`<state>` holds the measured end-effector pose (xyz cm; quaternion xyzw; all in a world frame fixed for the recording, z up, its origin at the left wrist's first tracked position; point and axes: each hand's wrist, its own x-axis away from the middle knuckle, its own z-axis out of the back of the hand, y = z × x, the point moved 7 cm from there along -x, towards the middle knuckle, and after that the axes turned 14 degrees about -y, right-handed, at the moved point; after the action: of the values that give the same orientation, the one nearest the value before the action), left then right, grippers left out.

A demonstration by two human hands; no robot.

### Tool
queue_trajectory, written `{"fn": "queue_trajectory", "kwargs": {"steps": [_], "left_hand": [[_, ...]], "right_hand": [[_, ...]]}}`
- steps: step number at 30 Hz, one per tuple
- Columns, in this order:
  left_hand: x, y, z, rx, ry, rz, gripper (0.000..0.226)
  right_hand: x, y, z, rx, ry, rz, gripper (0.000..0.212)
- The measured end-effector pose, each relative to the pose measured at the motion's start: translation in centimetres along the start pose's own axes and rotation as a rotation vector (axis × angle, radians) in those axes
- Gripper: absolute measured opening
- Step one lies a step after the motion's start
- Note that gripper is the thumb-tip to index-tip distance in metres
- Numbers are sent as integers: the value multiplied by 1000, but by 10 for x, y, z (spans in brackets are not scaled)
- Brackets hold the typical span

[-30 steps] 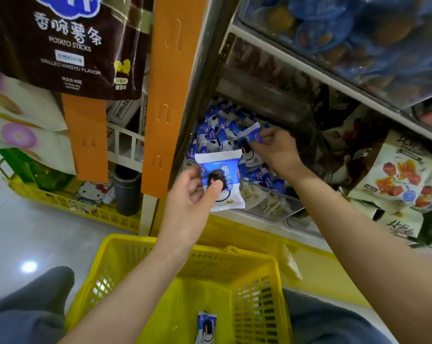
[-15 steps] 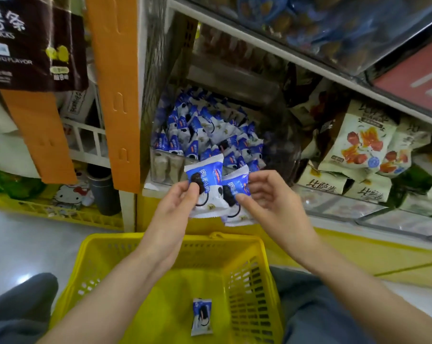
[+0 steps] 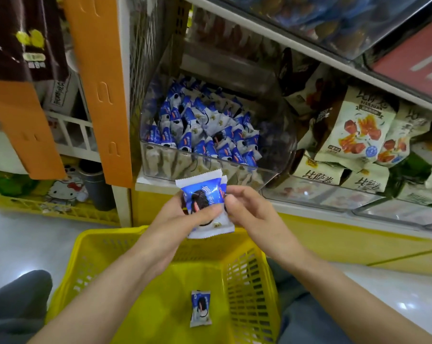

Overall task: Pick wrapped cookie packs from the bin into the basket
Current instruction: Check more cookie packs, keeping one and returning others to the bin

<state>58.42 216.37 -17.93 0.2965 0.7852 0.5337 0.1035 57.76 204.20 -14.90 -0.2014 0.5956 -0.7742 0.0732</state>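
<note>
A clear plastic bin (image 3: 160,167) on the shelf holds several blue-and-white wrapped cookie packs (image 3: 205,130). In front of it, above the far rim of the yellow basket (image 3: 249,281), both hands meet on two stacked cookie packs (image 3: 202,192). My left hand (image 3: 182,219) grips the front pack with its thumb across it. My right hand (image 3: 249,209) pinches the pack behind it at its right edge. One more cookie pack (image 3: 200,307) lies flat on the basket floor.
Beige snack bags (image 3: 354,130) fill the shelf to the right of the bin. An orange shelf post (image 3: 103,95) stands to the left, with a dark hanging bag (image 3: 23,36) beyond it. My knees (image 3: 14,306) flank the basket on the pale floor.
My right hand came out of the bin with a pack and joined my left hand; both packs now overlap and have dropped lower, over the basket's far rim.
</note>
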Motion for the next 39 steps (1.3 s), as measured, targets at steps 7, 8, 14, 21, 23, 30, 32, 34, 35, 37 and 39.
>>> {"fn": "queue_trajectory", "kwargs": {"steps": [7,8,14,21,23,30,32,34,35,37,39], "left_hand": [[2,-10,-1,48,60,83,40],[1,-13,2,90,86,118,38],[-4,-11,10,209,129,163,30],[1,10,23,-119,156,38,31],[1,12,27,-105,181,26,27],[-1,17,36,7,253,32,9],[-1,17,37,11,260,51,13],[1,18,37,0,255,71,18],[1,18,37,1,246,72,19],[2,18,38,7,234,72,20],[1,19,39,0,236,63,16]], "right_hand": [[-2,6,-9,81,-57,-20,37],[-3,8,-10,113,-49,-24,35],[-8,6,-9,130,8,-25,26],[-7,-11,-5,70,25,9,23],[-10,-27,5,98,70,40,22],[-68,-88,49,245,251,120,13],[-94,-91,63,372,355,85,9],[-116,-89,72,495,421,54,18],[-124,-87,73,539,434,36,23],[-136,-79,72,604,415,-5,30],[-143,-70,69,674,377,-48,36]]}}
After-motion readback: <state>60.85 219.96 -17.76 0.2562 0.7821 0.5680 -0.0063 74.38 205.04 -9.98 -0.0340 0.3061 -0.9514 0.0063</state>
